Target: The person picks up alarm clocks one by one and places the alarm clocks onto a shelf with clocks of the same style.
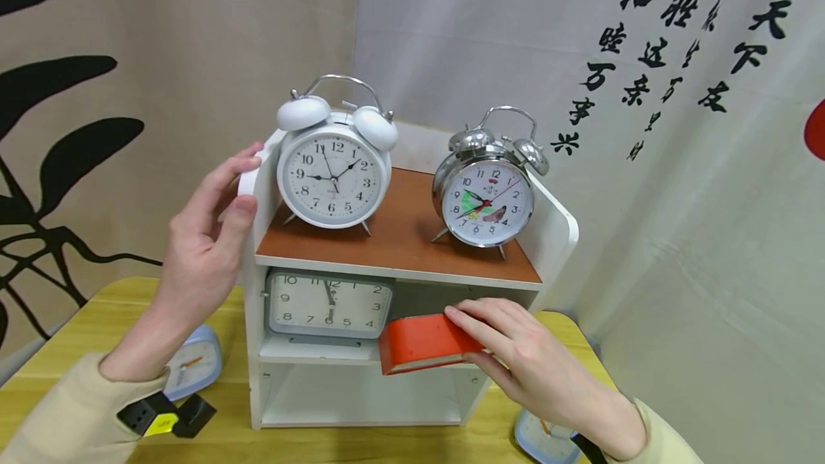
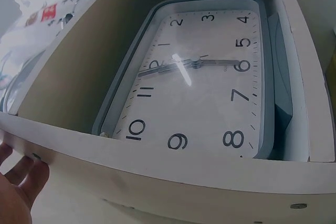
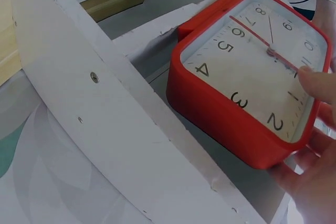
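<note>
A red square clock (image 1: 422, 342) is held tilted in my right hand (image 1: 525, 349), at the right part of the middle compartment's opening. In the right wrist view, the thumb (image 3: 317, 85) lies over the clock's face (image 3: 236, 72) and the fingers are under its edge. My left hand (image 1: 200, 249) grips the left side panel (image 1: 248, 188) of the small white shelf (image 1: 412, 199), thumb at its front edge. Beside the red clock, a grey rectangular clock (image 1: 330, 306) stands in the same compartment; the left wrist view shows its face (image 2: 210, 103) close up.
On the brown top stand a white twin-bell alarm clock (image 1: 334, 177) and a silver one (image 1: 488, 203). Light-blue clocks lie on the wooden table (image 1: 361, 446), one at left (image 1: 196, 360), another at right (image 1: 541, 439). A curtain with black characters (image 1: 451, 34) hangs behind.
</note>
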